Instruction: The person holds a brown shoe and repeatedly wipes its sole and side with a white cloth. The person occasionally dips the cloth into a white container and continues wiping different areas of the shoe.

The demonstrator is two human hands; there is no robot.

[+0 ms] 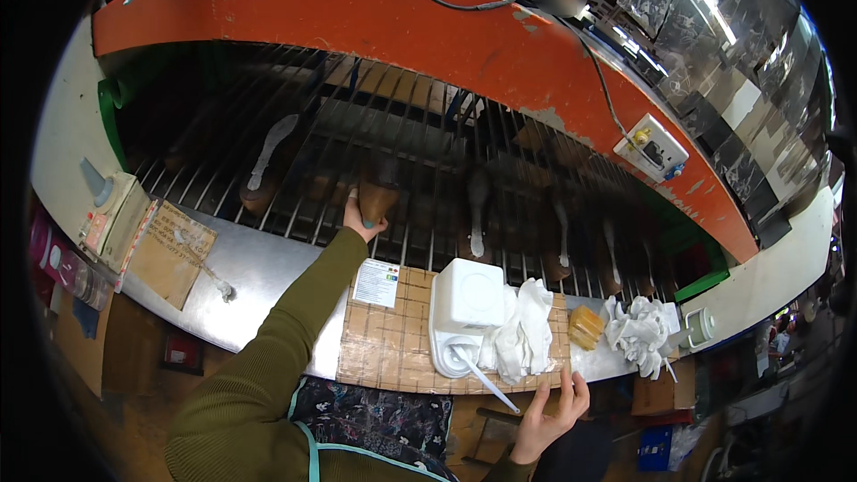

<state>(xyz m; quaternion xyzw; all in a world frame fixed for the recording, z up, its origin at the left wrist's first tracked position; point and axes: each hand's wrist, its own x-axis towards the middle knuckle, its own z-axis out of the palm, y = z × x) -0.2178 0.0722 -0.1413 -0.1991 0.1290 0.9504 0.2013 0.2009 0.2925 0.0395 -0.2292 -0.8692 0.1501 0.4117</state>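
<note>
My left hand (363, 221) reaches over the near edge of the slatted roller rack (406, 236) and grips a brown shoe (379, 199) by its tapered end. The dark upper part of that shoe is blurred. My right hand (555, 412) hangs at the bench's front edge, fingers apart and with nothing in it. Closest to it is the tip of a white-handled brush (482, 377), which leans out of a white glue pot (469, 299). Other upturned shoes lie along the rack, among them one with a pale-coated sole (270, 153) on the left and another shoe (478, 214) in the middle.
On the cardboard-covered ledge (384, 348) lie white cloths (528, 330); an amber block (586, 328) and crumpled white cloth (638, 328) sit further right. At left are a cardboard piece (174, 254) and a small brush (219, 286). An orange hood (357, 4) with a socket (656, 145) overhangs the rack.
</note>
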